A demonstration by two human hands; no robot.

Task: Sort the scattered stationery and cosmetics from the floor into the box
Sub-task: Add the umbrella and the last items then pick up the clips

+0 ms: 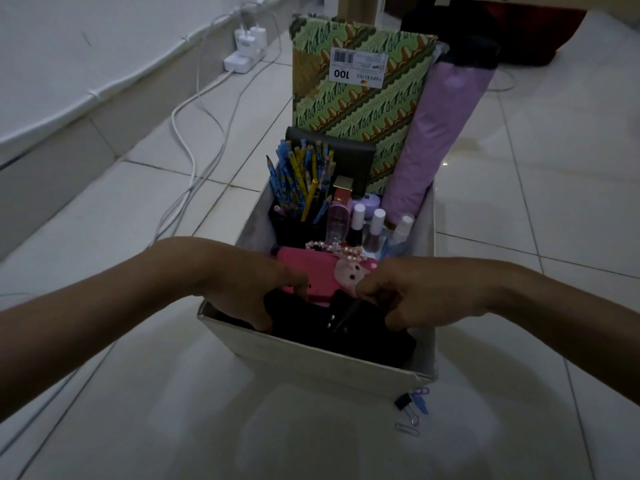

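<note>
A pale box [311, 358] stands on the tiled floor, packed with things. At its near end lies a black pouch [346, 327]; my left hand [249, 289] and my right hand [405, 292] both grip it from either side, fingers curled down into the box. Behind the pouch lies a pink case [322, 275] with a doll charm and bead strap. Further back stand a black cup of pencils [304, 188], several small bottles [367, 226], a dark wallet [346, 157], a green patterned book [360, 95] and a folded purple umbrella [426, 143].
A black binder clip [405, 403], a blue clip [420, 400] and a paper clip [407, 429] lie on the floor by the box's near right corner. White cables [187, 133] and chargers [246, 50] run along the left wall. A dark bag [491, 32] sits behind.
</note>
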